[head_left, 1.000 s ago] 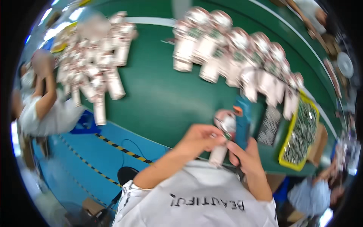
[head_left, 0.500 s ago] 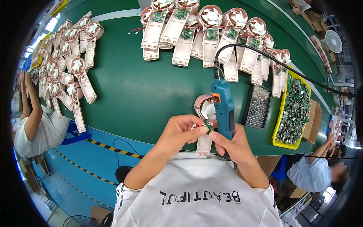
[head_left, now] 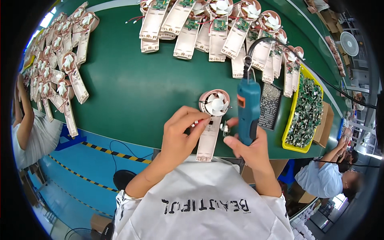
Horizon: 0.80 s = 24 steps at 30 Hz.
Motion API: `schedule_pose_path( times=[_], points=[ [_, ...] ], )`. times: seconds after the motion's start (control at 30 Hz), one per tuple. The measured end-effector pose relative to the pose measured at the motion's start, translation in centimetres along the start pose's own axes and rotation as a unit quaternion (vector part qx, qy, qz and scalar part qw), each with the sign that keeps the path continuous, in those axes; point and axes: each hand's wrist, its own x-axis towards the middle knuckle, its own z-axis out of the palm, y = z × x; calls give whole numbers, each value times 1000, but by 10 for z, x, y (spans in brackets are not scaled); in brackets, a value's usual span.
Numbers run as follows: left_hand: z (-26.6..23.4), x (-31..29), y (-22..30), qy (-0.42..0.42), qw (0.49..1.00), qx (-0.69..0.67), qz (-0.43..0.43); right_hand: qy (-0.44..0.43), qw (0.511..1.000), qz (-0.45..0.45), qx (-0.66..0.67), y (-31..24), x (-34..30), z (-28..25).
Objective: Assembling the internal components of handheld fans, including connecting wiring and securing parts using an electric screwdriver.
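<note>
A half-shell of a handheld fan, pale with a round pink-brown rim and white blades, lies on the green table in front of me. My left hand is closed over the shell's left side, pinching a small white connector. My right hand is wrapped round an upright teal electric screwdriver, which hangs from a black cord. At that hand's fingertips, right of the shell, is a small circuit board; part of it is hidden. The screwdriver's tip is hidden too.
A black tray of small metal screws and a yellow bin of circuit boards stand at the right, beside a cardboard box. More fan shells line the back and left. Co-workers sit at both sides.
My hands have moved apart. The circuit board has shifted right, off the shell, with my right hand and screwdriver. More of the shell and its fan now shows.
</note>
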Motion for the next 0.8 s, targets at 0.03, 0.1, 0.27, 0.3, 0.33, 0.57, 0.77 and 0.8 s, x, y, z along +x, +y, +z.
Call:
schedule_pose_path(
  times=[0.03,0.1,0.27,0.3,0.33,0.57,0.77,0.8],
  points=[
    [4,-1,-2,18,1000,-22,-5,42,989,-98,-101,5,3,0],
    [7,-1,-6,30,999,-36,1,46,953,-189,-231,-1,8,0],
    [9,-1,-5,26,997,-61,-37,45,939,-218,-263,2,10,16],
    [10,0,-4,34,997,-63,-27,44,940,-212,-263,3,11,17],
    [10,1,-4,41,997,-66,-17,44,944,-208,-253,4,13,17],
    [10,0,-6,38,997,-58,-21,50,942,-199,-266,11,16,21],
    [6,-1,-5,4,999,-39,-20,137,957,-157,-200,17,12,17],
    [6,-3,-7,5,999,-38,-18,138,960,-172,-170,21,15,19]
  ],
)
